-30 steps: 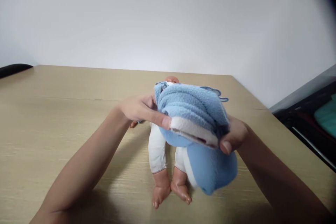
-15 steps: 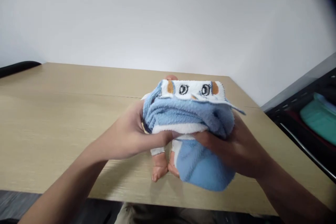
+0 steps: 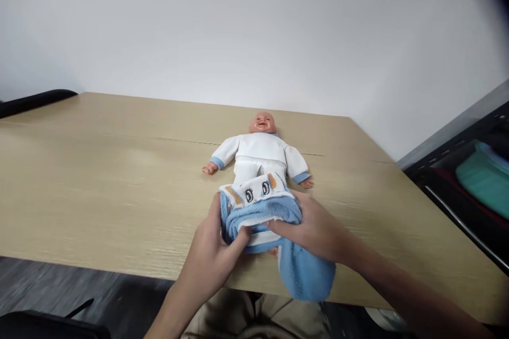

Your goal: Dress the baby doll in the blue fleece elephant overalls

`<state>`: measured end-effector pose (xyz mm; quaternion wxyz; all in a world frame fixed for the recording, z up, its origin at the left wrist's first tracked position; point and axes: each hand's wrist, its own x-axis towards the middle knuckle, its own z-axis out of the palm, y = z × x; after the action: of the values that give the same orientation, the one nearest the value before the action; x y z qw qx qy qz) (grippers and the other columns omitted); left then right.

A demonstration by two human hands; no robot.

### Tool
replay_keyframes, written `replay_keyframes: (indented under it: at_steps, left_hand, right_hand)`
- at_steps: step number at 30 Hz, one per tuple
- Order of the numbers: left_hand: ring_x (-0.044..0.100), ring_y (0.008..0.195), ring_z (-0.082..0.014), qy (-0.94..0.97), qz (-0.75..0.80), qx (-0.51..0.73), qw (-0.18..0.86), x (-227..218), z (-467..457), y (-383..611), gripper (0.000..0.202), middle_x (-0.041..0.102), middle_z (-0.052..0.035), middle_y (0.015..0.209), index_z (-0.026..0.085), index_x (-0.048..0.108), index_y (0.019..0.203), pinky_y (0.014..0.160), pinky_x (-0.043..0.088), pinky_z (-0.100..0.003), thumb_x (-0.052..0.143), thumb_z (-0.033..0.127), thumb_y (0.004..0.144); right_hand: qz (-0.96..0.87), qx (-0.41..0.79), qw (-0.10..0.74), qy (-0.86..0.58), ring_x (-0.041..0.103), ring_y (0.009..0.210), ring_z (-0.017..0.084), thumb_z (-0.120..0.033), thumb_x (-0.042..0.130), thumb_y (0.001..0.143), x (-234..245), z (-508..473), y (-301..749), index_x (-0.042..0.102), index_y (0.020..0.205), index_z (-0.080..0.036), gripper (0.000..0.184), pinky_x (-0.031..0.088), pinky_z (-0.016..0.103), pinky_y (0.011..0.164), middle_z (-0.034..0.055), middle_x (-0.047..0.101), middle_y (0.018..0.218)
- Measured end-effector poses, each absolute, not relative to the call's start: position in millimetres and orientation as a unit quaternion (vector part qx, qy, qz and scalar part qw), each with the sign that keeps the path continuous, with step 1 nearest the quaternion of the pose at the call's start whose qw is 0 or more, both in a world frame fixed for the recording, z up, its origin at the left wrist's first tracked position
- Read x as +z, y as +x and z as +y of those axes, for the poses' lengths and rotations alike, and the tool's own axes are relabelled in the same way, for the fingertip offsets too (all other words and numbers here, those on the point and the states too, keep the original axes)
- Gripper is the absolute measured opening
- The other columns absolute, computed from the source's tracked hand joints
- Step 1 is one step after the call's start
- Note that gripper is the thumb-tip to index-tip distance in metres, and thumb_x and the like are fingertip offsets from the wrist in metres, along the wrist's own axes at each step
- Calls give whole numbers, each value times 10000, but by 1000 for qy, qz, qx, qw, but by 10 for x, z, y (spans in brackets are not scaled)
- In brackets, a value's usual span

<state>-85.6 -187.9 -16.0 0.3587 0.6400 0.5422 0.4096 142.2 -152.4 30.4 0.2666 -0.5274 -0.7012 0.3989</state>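
A baby doll (image 3: 261, 148) in a white top with blue cuffs and white trousers lies face up on the table, its head toward the wall. Over its lower legs I hold a bunched blue fluffy garment (image 3: 274, 206) with a white band showing two stitched eyes and orange patches. My left hand (image 3: 217, 241) grips the left side, thumb at the white-edged opening. On the other side my right hand (image 3: 312, 222) is closed round the cloth, thumb at the same edge. A blue part hangs below my right hand. The doll's feet are mostly hidden.
The wooden table (image 3: 119, 180) ends at a white partition wall (image 3: 191, 42). To the right stands a dark rack (image 3: 433, 190) holding a turquoise item (image 3: 485, 177). A black curved object (image 3: 40, 101) shows at the far left.
Both hands have lowered the garment toward me, away from the camera, tilting its eye band. The doll's head, top and arms are now visible. Both hands still hold the cloth.
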Motion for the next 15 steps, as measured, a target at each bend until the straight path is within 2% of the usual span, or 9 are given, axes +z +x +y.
replay_keyframes:
  at_steps: [4,7,9,12,13,15]
  left_hand:
    - [737,1190,-324,638,564,377,363,-276,-1903,-906,603,757,-133,1351,195,448,1534,923,595,-408,596,475,1021]
    - [742,1176,-320,636,562,377,371,-269,-1852,-902,600,762,-124,1337,199,459,1519,960,582,-420,611,461,1001]
    - [762,1074,-312,633,568,370,374,-258,-1804,-893,577,784,-101,1230,203,480,1487,910,582,-410,621,461,990]
    - [742,803,-283,625,580,338,399,-274,-1717,-890,526,771,-42,965,202,502,1427,754,559,-386,606,481,993]
    - [730,776,-281,624,581,330,404,-291,-1684,-892,515,762,-35,936,202,505,1416,740,550,-384,598,485,996]
    - [738,869,-299,630,579,324,404,-334,-1614,-899,499,772,-59,1009,210,512,1412,798,549,-403,589,481,1001]
  right_hand:
    - [-732,369,256,-513,762,887,252,-275,778,846,237,-1547,1385,765,954,-221,121,564,359,838,20,837,946]
    - [-732,362,258,-516,728,826,225,-268,771,833,232,-1507,1359,757,938,-220,116,533,333,782,7,821,901]
    - [-728,360,252,-526,713,821,224,-278,772,830,220,-1465,1351,746,931,-216,121,519,335,771,11,813,895]
    - [-731,350,242,-534,704,813,224,-261,748,835,176,-1391,1346,708,910,-213,98,506,338,755,19,799,884]
    - [-731,345,240,-538,706,816,227,-254,741,835,156,-1364,1342,698,914,-213,98,504,339,751,23,796,886]
    - [-729,341,241,-543,724,848,238,-234,730,834,109,-1307,1332,695,949,-212,122,508,341,758,32,804,918]
